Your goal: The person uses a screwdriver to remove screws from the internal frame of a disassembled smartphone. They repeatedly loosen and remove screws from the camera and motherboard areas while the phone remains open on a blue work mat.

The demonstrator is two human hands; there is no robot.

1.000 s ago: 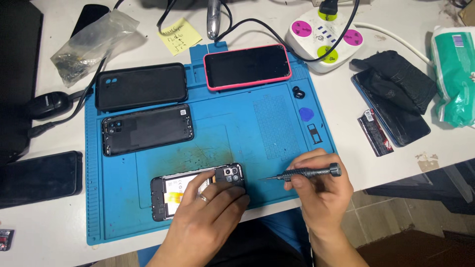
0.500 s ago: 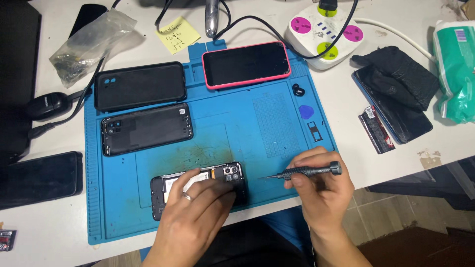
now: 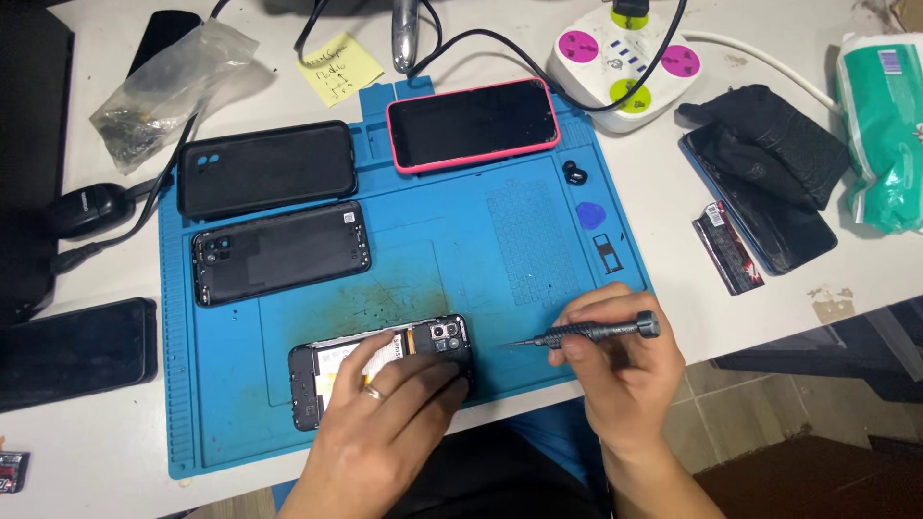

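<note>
An opened black phone point(image 3: 332, 363) with its back off lies near the front edge of a blue work mat point(image 3: 481, 259). My left hand point(image 3: 385, 423) rests on it, fingers pressing its middle and right part, a ring on one finger. My right hand point(image 3: 615, 370) holds a slim dark screwdriver point(image 3: 586, 333) level, its tip pointing left toward the phone's camera end, a short gap away. The phone's lower edge is hidden under my left hand.
On the mat lie a black back cover point(image 3: 279, 252), a black-cased phone point(image 3: 266, 168), a pink-cased phone point(image 3: 473, 123), a blue pick point(image 3: 589, 214) and a SIM tray point(image 3: 604, 253). Around the mat sit a power strip point(image 3: 625, 72), black gloves point(image 3: 760, 139), a green packet point(image 3: 885, 130), a yellow note point(image 3: 338, 67), a plastic bag point(image 3: 168, 82) and a dark phone point(image 3: 72, 351).
My left hand slid slightly right over the opened phone. The right hand with the screwdriver stayed almost in place.
</note>
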